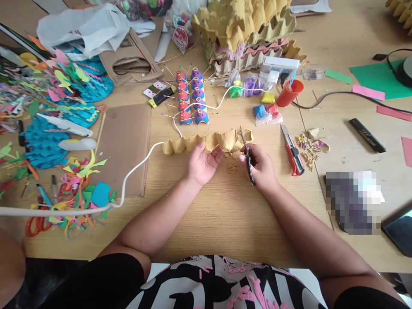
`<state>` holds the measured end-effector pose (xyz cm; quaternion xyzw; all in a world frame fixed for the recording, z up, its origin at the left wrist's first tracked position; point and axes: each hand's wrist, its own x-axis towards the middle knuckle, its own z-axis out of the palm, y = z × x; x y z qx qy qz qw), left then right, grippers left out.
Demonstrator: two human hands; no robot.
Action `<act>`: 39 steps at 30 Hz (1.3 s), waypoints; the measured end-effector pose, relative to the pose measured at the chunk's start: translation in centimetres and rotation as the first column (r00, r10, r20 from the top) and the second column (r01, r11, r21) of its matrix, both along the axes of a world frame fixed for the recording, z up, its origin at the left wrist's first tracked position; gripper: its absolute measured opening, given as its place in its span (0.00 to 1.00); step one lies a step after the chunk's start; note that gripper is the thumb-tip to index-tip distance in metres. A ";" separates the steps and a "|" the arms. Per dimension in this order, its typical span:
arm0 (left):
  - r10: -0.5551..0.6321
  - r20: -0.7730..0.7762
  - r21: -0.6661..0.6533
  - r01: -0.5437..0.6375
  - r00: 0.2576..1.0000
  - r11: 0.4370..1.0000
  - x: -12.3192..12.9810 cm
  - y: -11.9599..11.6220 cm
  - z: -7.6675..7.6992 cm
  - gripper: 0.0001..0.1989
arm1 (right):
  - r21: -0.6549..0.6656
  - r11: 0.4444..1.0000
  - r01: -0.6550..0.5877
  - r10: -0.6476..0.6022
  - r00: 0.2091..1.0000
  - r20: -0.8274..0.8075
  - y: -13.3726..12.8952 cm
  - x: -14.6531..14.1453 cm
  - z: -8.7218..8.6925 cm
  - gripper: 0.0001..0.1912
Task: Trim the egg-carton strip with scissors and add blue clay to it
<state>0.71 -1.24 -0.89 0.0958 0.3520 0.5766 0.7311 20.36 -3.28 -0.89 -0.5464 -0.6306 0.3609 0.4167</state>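
Note:
A long strip of yellow egg carton (pixel 197 143) lies across my left hand (pixel 206 163), whose fingers curl under and around it from below. Black-handled scissors (pixel 249 165) are gripped in my right hand (pixel 262 167). Their blades point away from me, over the strip's right end. Small carton trimmings (pixel 232 166) lie on the table just beneath the strip. Beyond it stand painted egg-carton caterpillars (pixel 200 94) in red, purple and blue, with coloured pins sticking out.
A red utility knife (pixel 292 152) and a scrap pile (pixel 310 146) lie to the right. A white cable (pixel 137 165) runs across the left side past a cardboard sheet (pixel 124 150) and paper scraps (pixel 80 189). Stacked egg trays (pixel 244 25) and a red cup (pixel 289 93) stand at the back.

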 end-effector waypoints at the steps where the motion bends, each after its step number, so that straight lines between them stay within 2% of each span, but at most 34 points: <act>1: 0.003 -0.002 0.009 -0.003 1.000 1.000 0.0 0.0 0.0 0.13 | 0.001 1.000 -0.021 0.021 1.000 0.006 0.0 0.0 0.0 0.27; 7: 0.036 -0.041 0.030 -0.035 0.998 0.999 0.3 -0.4 0.2 0.13 | 0.007 0.997 -0.083 0.083 0.995 -0.051 -0.2 -0.1 0.0 0.29; 11: 0.060 -0.080 0.040 -0.056 0.995 0.998 0.4 -0.6 0.2 0.09 | 0.001 0.991 -0.136 0.135 0.988 -0.081 -0.2 0.0 0.0 0.32; 19: 0.055 -0.091 0.050 -0.051 0.994 0.997 0.3 -0.6 0.4 0.06 | -0.039 0.975 -0.220 0.212 0.965 -0.155 0.1 0.4 -0.2 0.35; 28: 0.104 -0.102 0.004 -0.104 0.989 0.995 0.3 -0.4 0.8 0.06 | -0.091 0.944 -0.316 0.287 0.927 -0.243 0.4 0.7 0.5 0.29; 32: 0.133 -0.096 0.061 -0.127 0.986 0.990 0.1 -0.5 0.7 0.05 | -0.084 0.923 -0.376 0.343 0.900 -0.268 0.7 1.1 0.6 0.26; 39: 0.229 -0.112 0.104 -0.218 0.967 0.970 0.0 0.0 -0.3 0.11 | -0.112 0.882 -0.458 0.419 0.870 -0.261 1.2 1.7 0.6 0.25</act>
